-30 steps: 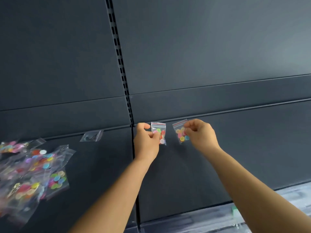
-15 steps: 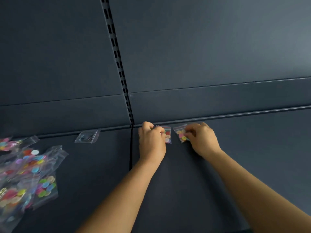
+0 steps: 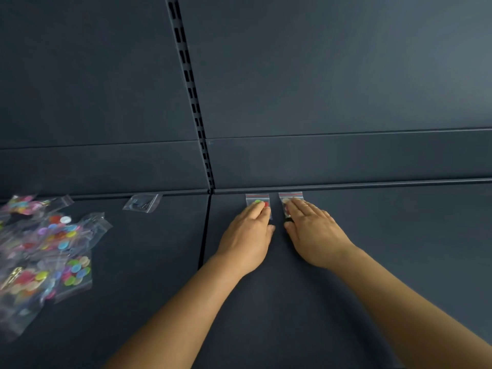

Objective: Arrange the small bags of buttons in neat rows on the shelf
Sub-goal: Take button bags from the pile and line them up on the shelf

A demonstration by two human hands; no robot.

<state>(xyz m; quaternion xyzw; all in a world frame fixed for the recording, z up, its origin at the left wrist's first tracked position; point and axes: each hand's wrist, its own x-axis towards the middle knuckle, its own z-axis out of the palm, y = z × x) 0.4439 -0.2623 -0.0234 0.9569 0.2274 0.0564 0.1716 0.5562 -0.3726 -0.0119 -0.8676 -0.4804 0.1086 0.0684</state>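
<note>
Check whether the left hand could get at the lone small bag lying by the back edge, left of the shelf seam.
Probably yes. The left hand only presses flat on its bag, gripping nothing, and bare shelf lies between it and the lone bag.

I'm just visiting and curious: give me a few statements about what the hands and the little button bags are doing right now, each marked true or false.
1. Each hand presses flat on its own small bag: left hand on the left bag, right hand on the right bag. True.
2. The two bags overlap. False: a gap separates them.
3. A loose pile of bags lies far left. True.
4. The two bags sit at the shelf's front edge. False: they lie along its back edge.
</note>
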